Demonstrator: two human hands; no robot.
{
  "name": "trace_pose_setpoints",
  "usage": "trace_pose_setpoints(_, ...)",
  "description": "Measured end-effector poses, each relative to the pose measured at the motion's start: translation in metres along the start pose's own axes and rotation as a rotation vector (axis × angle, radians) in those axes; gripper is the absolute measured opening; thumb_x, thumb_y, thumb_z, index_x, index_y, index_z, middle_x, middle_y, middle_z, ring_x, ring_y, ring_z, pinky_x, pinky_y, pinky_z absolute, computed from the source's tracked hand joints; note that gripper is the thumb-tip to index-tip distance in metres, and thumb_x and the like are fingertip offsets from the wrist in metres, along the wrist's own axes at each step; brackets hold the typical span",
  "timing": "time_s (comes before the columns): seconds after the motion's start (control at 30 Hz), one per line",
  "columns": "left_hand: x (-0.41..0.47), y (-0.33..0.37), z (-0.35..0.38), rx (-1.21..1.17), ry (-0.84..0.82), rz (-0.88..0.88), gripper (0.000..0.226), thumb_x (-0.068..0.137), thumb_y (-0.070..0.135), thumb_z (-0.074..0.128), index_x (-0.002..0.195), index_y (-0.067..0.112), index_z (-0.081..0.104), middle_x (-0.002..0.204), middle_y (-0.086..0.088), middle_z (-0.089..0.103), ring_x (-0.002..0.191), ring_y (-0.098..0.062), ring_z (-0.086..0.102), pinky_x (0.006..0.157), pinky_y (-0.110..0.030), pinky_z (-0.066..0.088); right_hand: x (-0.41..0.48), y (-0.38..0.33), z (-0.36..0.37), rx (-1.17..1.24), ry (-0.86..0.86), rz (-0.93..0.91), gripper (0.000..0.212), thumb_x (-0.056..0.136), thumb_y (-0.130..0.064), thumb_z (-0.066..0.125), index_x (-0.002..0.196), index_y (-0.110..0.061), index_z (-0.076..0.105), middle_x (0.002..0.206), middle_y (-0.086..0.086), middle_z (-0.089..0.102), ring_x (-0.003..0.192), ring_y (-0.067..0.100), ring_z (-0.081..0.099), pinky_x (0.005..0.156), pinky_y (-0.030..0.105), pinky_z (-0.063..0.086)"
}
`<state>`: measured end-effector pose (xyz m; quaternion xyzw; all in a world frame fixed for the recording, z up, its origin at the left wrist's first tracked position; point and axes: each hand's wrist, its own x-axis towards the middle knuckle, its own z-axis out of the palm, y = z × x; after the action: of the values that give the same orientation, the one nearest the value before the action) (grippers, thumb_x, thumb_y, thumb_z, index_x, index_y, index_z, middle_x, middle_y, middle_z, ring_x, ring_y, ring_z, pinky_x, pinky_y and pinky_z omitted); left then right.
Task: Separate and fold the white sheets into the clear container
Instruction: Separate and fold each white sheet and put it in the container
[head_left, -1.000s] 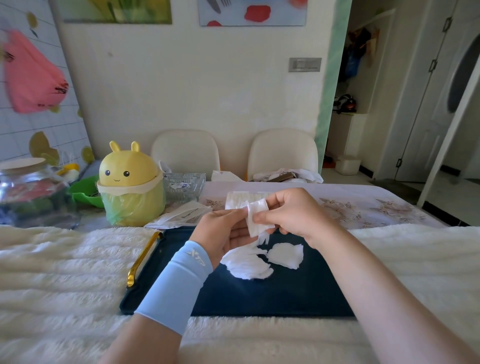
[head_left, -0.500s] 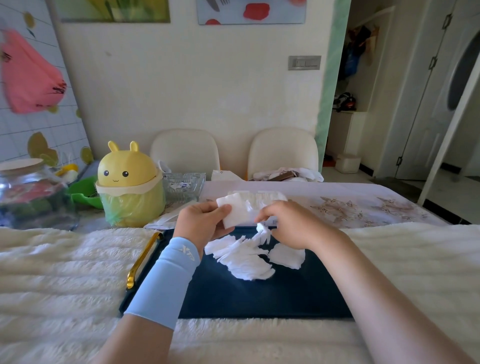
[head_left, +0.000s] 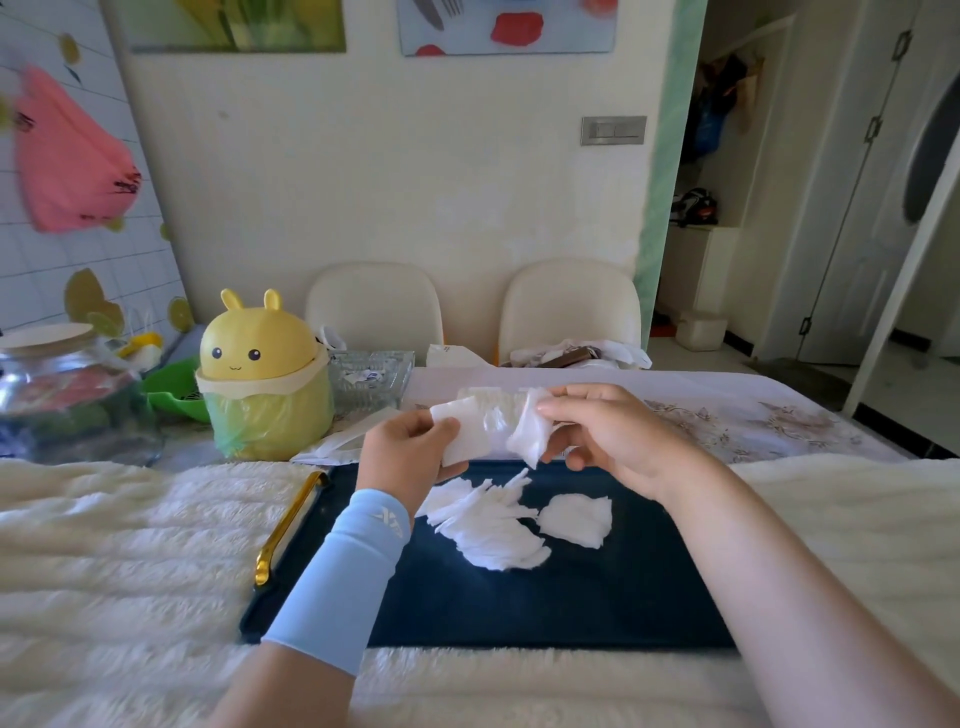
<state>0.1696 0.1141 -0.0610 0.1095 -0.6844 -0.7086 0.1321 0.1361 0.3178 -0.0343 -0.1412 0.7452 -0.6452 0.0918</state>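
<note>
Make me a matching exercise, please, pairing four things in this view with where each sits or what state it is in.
Things:
1. left hand
2. pile of sheets
3. bunny bin
4. gold handle

Places or states:
A. on the left edge of the tray
B. grips a flat white sheet
C. lined with a yellowish bag
D. lies loose on the tray

Pairs: 1-B, 2-D, 3-C, 4-A.

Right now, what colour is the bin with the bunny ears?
Yellow, with a small black-eyed face; the bunny-eared bin shows best in the head view.
</note>
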Motion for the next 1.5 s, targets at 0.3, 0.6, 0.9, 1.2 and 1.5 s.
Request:
trace_pose_setpoints(0.3,-0.015,0.007,0.01,0.027,-0.215,0.018,0.016,0.084,0.023,0.077,0.092,0.01,0.075,0.09,-0.009,0.077,0.083,-0.021,0.075,0.073,-0.032,0.061,-0.001,0.003,0.022,0.064,-0.074,0.04,0.014,0.099,-0.017,0.06,0.098,-0.007,0.07,0.081,0.011,0.066,0.063,0.02,0.061,0.052,0.03,0.038)
trace_pose_setpoints(0.6,-0.01,-0.003,0.007,0.006,-0.165,0.02,0.014,0.082,0.005,0.077,0.093,0.012,0.073,0.088,-0.006,0.078,0.084,-0.022,0.075,0.077,-0.033,0.061,0.002,0.008,0.033,-0.233,0.121,0.025,0.05,0.08,-0.03,0.084,0.124,-0.019,0.061,0.102,0.0,0.063,0.062,0.013,0.06,0.054,0.025,0.05)
trace_pose_setpoints(0.9,-0.009,0.002,0.005,-0.289,-0.137,-0.167,0.013,0.094,0.014,0.065,0.098,0.002,0.067,0.097,-0.018,0.074,0.083,-0.03,0.074,0.07,-0.036,0.063,0.004,0.007,0.017,-0.12,0.222,0.007,0.01,0.091,-0.021,0.074,0.098,-0.015,0.074,0.08,0.001,0.067,0.063,0.014,0.056,0.05,0.025,0.048)
trace_pose_setpoints(1.2,-0.012,0.004,0.004,-0.27,-0.315,-0.16,0.022,0.099,0.011,0.054,0.109,-0.004,0.068,0.098,-0.022,0.074,0.085,-0.029,0.074,0.068,-0.031,0.062,-0.004,-0.006,0.028,-0.226,0.149,-0.08,0.022,0.084,-0.021,0.081,0.102,-0.009,0.073,0.069,-0.004,0.066,0.038,0.011,0.044,0.042,0.021,0.041)
trace_pose_setpoints(1.5,-0.012,0.007,0.002,-0.248,-0.436,-0.113,0.045,0.082,0.034,0.071,0.111,-0.001,0.07,0.107,-0.02,0.074,0.095,-0.029,0.073,0.081,-0.034,0.061,-0.004,-0.006,0.028,-0.22,0.144,-0.013,0.039,0.078,-0.032,0.086,0.112,-0.023,0.069,0.094,-0.007,0.071,0.069,0.006,0.065,0.049,0.019,0.041)
